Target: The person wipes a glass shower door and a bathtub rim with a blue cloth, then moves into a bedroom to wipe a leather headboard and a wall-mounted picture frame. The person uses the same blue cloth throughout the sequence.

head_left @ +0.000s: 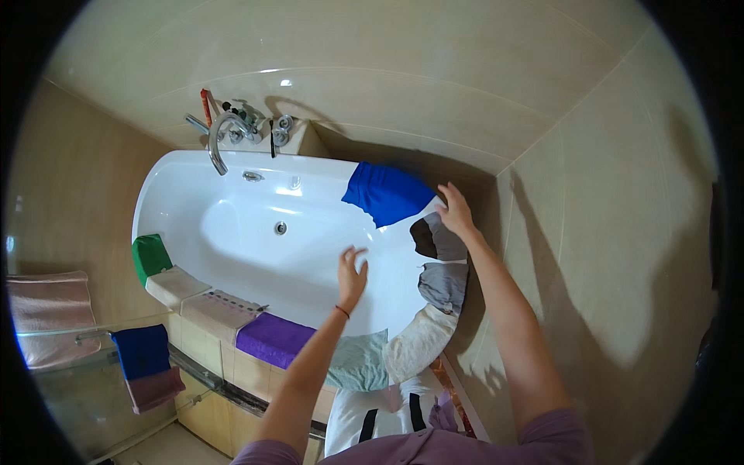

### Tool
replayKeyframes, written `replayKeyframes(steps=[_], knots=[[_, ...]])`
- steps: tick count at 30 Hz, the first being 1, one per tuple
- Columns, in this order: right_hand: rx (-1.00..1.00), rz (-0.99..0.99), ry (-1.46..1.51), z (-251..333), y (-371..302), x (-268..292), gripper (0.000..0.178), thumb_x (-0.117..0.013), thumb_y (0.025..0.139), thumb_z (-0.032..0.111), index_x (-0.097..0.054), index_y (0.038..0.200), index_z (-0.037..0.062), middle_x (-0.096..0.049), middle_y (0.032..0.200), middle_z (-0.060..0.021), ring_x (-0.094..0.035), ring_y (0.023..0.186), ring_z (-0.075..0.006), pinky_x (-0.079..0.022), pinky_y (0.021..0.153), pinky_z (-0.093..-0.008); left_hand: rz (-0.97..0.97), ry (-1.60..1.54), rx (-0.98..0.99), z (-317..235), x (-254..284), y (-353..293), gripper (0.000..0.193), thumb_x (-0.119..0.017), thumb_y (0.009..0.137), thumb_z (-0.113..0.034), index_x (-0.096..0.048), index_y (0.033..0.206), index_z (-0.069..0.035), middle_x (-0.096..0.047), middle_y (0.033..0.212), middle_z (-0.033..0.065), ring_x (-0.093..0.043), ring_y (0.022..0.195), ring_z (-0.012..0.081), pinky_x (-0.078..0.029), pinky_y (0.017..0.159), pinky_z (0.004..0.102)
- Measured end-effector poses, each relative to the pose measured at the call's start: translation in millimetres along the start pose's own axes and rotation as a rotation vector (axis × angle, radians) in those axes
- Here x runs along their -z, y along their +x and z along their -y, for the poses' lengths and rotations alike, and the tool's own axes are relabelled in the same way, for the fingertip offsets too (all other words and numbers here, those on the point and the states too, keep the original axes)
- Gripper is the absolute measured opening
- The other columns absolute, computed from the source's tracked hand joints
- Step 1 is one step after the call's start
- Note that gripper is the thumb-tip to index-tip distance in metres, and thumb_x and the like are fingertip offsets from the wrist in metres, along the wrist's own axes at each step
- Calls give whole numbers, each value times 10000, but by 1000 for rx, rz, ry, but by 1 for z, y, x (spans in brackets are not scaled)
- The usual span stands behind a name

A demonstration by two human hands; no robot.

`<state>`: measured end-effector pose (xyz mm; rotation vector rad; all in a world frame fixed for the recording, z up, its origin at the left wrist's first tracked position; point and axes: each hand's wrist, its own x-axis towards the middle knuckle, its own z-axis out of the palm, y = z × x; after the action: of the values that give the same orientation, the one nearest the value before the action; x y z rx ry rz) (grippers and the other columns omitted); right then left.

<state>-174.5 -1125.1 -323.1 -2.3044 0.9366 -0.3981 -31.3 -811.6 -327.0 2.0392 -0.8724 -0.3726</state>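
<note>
At the lower edge of the frame, a pale green cloth (360, 363) and a cream cloth (421, 343) drape over the tub's near rim, with a purple cloth (273, 339) to their left. Farther left, a beige cloth (213, 314) bears a row of dark marks too small to read. The 2 hands are well apart: the left hand (351, 279), loosely curled and empty, is above the bathtub (248, 263); the right hand (456, 213) has its fingers spread beside a grey-and-brown cloth (448, 240) and a blue cloth (390, 192). I cannot tell whether it touches either. The blue cloth lies on the upper right rim, its long axis sloping down rightward. A curved faucet (213, 143) stands beyond, upper left.
</note>
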Motion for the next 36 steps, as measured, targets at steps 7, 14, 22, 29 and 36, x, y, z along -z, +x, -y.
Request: replayKeyframes(steps=[7,14,22,29,36], knots=[[-26,207,-291,1,-24,-57,605,-669,910,198,-435,1464,138,-321,1578,-152,-320,1444,-340,-325,1120,-564,232,-116,294,33,-52,-120,261,-644,896,-99,-709,1138,-172,-554,1333,166,-634,1015,337,-521,868,394],[134,204,-490,4,-33,-83,620,-670,905,232,-443,1468,109,-261,1616,-95,-276,1474,-292,-219,1166,-603,112,-37,181,78,-42,-42,250,-631,899,-87,-697,1137,-130,-570,1311,184,-605,1093,368,-509,910,406],[88,256,-520,26,-56,-76,541,-697,882,279,-551,1364,81,-466,1476,-115,-396,1384,-306,-164,1187,-590,234,-67,333,40,-29,-41,259,-613,921,-75,-695,1162,-122,-571,1320,186,-623,1144,343,-545,932,365],[224,461,-731,18,-49,-75,487,-666,902,338,-600,1330,115,-491,1476,-110,-273,1473,-318,-136,1182,-609,354,-83,410,43,-22,-130,249,-616,911,-73,-692,1143,-119,-627,1236,155,-616,1125,342,-514,960,399],[327,167,-240,53,-120,-85,313,-697,849,131,-670,1152,55,-577,1333,-162,-422,1349,-366,-322,1105,-541,411,-17,378,16,14,-250,260,-608,889,-159,-675,1135,-112,-646,1166,190,-612,1058,411,-485,924,470]])
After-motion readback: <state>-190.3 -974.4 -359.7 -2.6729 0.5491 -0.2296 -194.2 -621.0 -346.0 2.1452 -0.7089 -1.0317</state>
